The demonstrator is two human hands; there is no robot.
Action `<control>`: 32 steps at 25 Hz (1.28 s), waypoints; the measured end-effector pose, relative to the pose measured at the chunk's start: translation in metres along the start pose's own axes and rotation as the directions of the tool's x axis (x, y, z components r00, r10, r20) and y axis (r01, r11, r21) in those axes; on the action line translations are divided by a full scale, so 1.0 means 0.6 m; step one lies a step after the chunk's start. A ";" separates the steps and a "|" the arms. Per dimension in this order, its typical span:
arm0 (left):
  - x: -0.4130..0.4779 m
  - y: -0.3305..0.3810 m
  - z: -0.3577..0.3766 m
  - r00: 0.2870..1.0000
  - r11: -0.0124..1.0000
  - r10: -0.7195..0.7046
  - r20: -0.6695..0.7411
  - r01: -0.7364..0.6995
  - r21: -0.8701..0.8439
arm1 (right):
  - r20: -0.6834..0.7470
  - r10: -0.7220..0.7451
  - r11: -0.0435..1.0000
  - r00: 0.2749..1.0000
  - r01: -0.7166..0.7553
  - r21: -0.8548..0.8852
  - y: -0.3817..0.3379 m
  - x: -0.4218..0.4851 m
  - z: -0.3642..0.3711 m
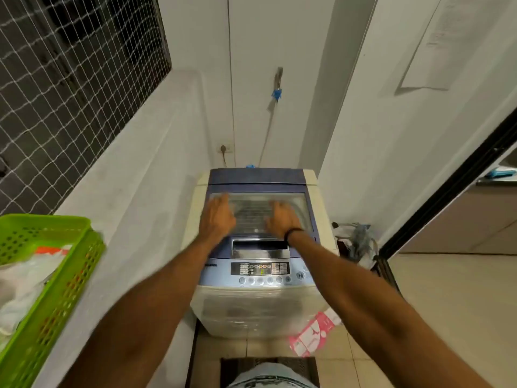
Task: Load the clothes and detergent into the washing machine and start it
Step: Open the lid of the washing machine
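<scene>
A top-loading washing machine (260,306) stands straight ahead, with a blue top and a clear lid (253,210) that lies closed. My left hand (217,217) rests flat on the lid's left side, fingers straight. My right hand (282,219), with a dark band at the wrist, lies flat on the lid's right side. The control panel (260,271) with a row of round buttons faces me at the front. A green perforated laundry basket (56,289) with white and orange clothes sits on the ledge at the left. A pink detergent pouch (313,334) leans at the machine's lower right corner.
A low white wall (134,205) with a netted window above runs along the left. A tap (278,79) and hose hang on the back wall, next to a socket (223,149). A bundle of cloth and bags (355,242) sits right of the machine. A dark doorframe (447,186) opens rightward.
</scene>
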State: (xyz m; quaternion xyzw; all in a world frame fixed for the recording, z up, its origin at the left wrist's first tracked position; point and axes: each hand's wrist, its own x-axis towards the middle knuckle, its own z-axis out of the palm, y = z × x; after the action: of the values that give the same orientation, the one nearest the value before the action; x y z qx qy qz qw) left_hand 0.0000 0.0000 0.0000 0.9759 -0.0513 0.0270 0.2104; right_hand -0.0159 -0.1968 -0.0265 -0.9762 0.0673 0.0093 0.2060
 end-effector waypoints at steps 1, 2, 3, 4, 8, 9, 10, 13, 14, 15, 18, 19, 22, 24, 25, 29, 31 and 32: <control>-0.025 -0.009 0.026 0.996 0.997 -0.023 0.088 0.016 0.081 | 0.141 0.019 1.000 0.990 -0.017 -0.020 0.007 -0.027 0.030; -0.035 -0.019 0.053 0.988 0.996 -0.011 0.154 -0.003 0.091 | 0.223 0.005 1.000 0.975 -0.005 -0.003 0.016 -0.041 0.055; -0.054 -0.038 0.088 0.976 0.995 -0.011 0.219 -0.012 0.103 | 0.275 0.022 1.000 0.961 -0.020 -0.013 0.027 -0.061 0.083; -0.074 -0.050 0.121 0.961 0.992 0.029 0.275 -0.061 0.110 | 0.319 0.028 0.999 0.947 -0.020 -0.027 0.036 -0.087 0.103; -0.073 -0.087 0.178 0.934 0.988 0.141 0.327 -0.153 0.011 | 0.295 -0.011 0.999 0.955 0.022 -0.032 0.062 -0.087 0.121; -0.075 -0.089 0.181 0.913 0.989 0.128 0.387 -0.148 0.023 | 0.309 -0.018 0.998 0.951 0.035 -0.047 0.071 -0.085 0.127; -0.076 -0.090 0.182 0.890 0.989 0.126 0.438 -0.149 0.018 | 0.322 -0.025 0.996 0.946 0.052 -0.075 0.076 -0.082 0.130; -0.060 -0.087 0.185 0.838 0.991 0.106 0.535 -0.132 0.010 | 0.361 -0.055 0.983 0.931 0.115 -0.146 0.087 -0.055 0.137; -0.053 -0.082 0.187 0.828 0.992 0.095 0.553 -0.124 0.015 | 0.378 -0.058 0.979 0.924 0.126 -0.158 0.089 -0.044 0.138; -0.050 -0.077 0.187 0.814 0.994 0.075 0.576 -0.108 0.023 | 0.392 -0.063 0.977 0.918 0.137 -0.165 0.091 -0.036 0.141; -0.043 -0.063 0.192 0.800 0.994 0.000 0.600 -0.064 0.086 | 0.424 -0.068 0.967 0.903 0.164 -0.194 0.095 -0.020 0.147; -0.042 -0.059 0.192 0.799 0.994 -0.026 0.601 -0.045 0.103 | 0.436 -0.070 0.967 0.897 0.169 -0.193 0.096 -0.015 0.151; -0.044 -0.044 0.193 0.791 0.984 -0.085 0.606 -0.028 0.174 | 0.452 -0.080 0.958 0.889 0.194 -0.211 0.098 -0.010 0.156; -0.043 -0.029 0.184 0.798 0.970 -0.103 0.594 -0.051 0.237 | 0.451 -0.103 0.953 0.886 0.218 -0.210 0.095 -0.009 0.147; -0.041 -0.023 0.175 0.810 0.961 -0.104 0.577 -0.068 0.269 | 0.445 -0.125 0.951 0.887 0.235 -0.202 0.092 -0.008 0.140; 0.001 0.011 0.087 0.901 0.931 -0.034 0.432 -0.129 0.343 | 0.374 -0.253 0.926 0.892 0.335 -0.174 0.064 0.026 0.046; 0.045 0.033 0.020 0.953 0.956 0.004 0.304 -0.093 0.279 | 0.319 -0.309 0.908 0.896 0.378 -0.182 0.037 0.072 -0.030; 0.071 0.040 -0.010 0.971 0.967 0.018 0.239 -0.078 0.243 | 0.285 -0.314 0.913 0.906 0.370 -0.171 0.023 0.098 -0.069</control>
State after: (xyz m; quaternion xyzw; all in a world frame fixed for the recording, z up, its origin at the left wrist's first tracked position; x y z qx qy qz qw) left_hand 0.0393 -0.0231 0.0186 0.9894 -0.0960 -0.0774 0.0770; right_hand 0.0404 -0.2336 0.0029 -0.9803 -0.1341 0.1039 0.1015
